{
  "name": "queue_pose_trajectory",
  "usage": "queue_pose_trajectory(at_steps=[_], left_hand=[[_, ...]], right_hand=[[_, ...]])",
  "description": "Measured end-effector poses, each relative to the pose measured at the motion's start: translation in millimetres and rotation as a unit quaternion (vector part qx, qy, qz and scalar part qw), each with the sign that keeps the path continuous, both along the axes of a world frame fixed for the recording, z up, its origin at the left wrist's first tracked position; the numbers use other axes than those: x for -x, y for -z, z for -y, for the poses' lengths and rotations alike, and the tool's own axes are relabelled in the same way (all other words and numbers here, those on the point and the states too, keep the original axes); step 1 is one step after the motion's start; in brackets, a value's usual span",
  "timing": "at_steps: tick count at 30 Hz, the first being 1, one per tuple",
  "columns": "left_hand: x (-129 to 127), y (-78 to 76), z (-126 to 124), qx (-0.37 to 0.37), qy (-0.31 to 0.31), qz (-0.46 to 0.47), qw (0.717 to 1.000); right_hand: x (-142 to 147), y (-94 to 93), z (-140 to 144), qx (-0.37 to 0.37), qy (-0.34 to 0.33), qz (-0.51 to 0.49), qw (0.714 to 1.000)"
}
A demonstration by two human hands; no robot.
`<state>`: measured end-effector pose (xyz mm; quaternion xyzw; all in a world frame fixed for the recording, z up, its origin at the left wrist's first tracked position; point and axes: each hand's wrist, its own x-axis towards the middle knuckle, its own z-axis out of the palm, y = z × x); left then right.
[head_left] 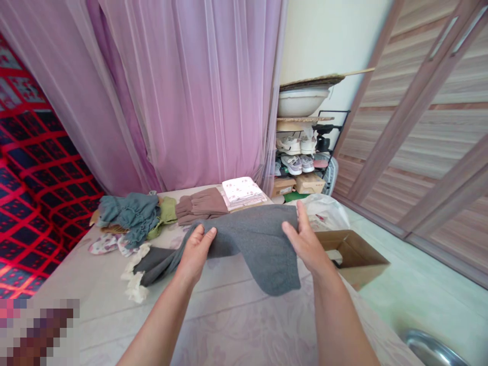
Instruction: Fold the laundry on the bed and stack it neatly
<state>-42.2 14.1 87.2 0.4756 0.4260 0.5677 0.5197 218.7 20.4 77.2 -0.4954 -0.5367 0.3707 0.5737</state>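
Observation:
A grey cloth garment [253, 229] is stretched sideways between my two hands, above the bed. Cream ruffled trim edges its far left ends, which lie on the sheet; whether it is trousers or a top I cannot tell. My left hand [196, 251] is closed around the gathered middle, thumb on top. At the right end, my right hand [303, 239] grips the garment's edge, with the thumb in front and the fingers partly hidden behind the cloth. A wide grey flap hangs down between the hands, nearer the right one.
On the bed [236, 325] lie folded brown clothing [202, 204], a folded white patterned cloth [242, 189] and a loose blue-grey garment [131, 213]. An open cardboard box [362, 277] stands at the right, below a shoe rack [305, 120]. A metal basin [430, 348] sits lower right.

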Motion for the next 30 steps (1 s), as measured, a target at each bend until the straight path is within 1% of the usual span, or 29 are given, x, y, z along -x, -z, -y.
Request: queue_pose_trajectory(at_steps=[1,3,5,6,8,12,15,17,20,22,24,26,28,30], left_hand=[[1.9,-4.3,-0.7,-0.005,-0.003,0.013,1.0],[5.6,-10.7,-2.5,-0.015,-0.009,0.027,1.0],[8.7,-14.0,-3.4,-0.021,-0.015,0.028,0.999],[9.8,-14.4,-3.2,-0.023,-0.016,0.028,0.999],[11.7,-12.9,-1.7,-0.023,-0.009,0.021,0.999],[16.5,-4.2,4.4,-0.007,0.004,0.003,1.0],[21.8,2.3,8.9,0.006,0.034,0.005,0.999],[25.3,5.6,11.0,0.013,0.049,0.004,0.999],[29.0,9.9,13.4,0.028,0.042,0.017,0.999],[30.0,13.1,14.7,0.037,0.039,0.036,0.998],[30.1,17.5,15.9,0.046,0.037,0.057,0.997],[29.5,22.9,17.0,0.06,0.012,0.071,0.996],[28.4,28.3,18.1,0.072,-0.038,0.077,0.994],[27.1,32.2,19.4,0.07,-0.084,0.088,0.99]], right_hand=[[2.9,-5.3,6.3,-0.002,-0.02,0.006,1.0],[6.3,-10.8,15.1,0.02,-0.066,-0.014,0.998],[7.5,-11.6,17.7,0.058,-0.1,-0.052,0.992],[7.6,-11.3,16.8,0.074,-0.107,-0.065,0.989],[7.6,-10.9,12.3,0.089,-0.1,-0.081,0.988],[8.0,-13.6,2.7,0.098,-0.046,-0.117,0.987],[7.3,-15.5,4.7,0.112,-0.021,-0.132,0.985],[5.5,-15.0,10.8,0.104,-0.04,-0.134,0.985],[2.0,-13.5,20.0,0.085,-0.09,-0.133,0.983],[1.1,-13.2,22.5,0.083,-0.098,-0.133,0.983],[2.7,-13.2,22.3,0.084,-0.088,-0.136,0.983],[7.5,-12.8,21.7,0.092,-0.07,-0.137,0.984],[14.8,-11.7,22.7,0.105,-0.052,-0.124,0.985],[22.3,-10.5,25.6,0.104,-0.053,-0.093,0.989]])
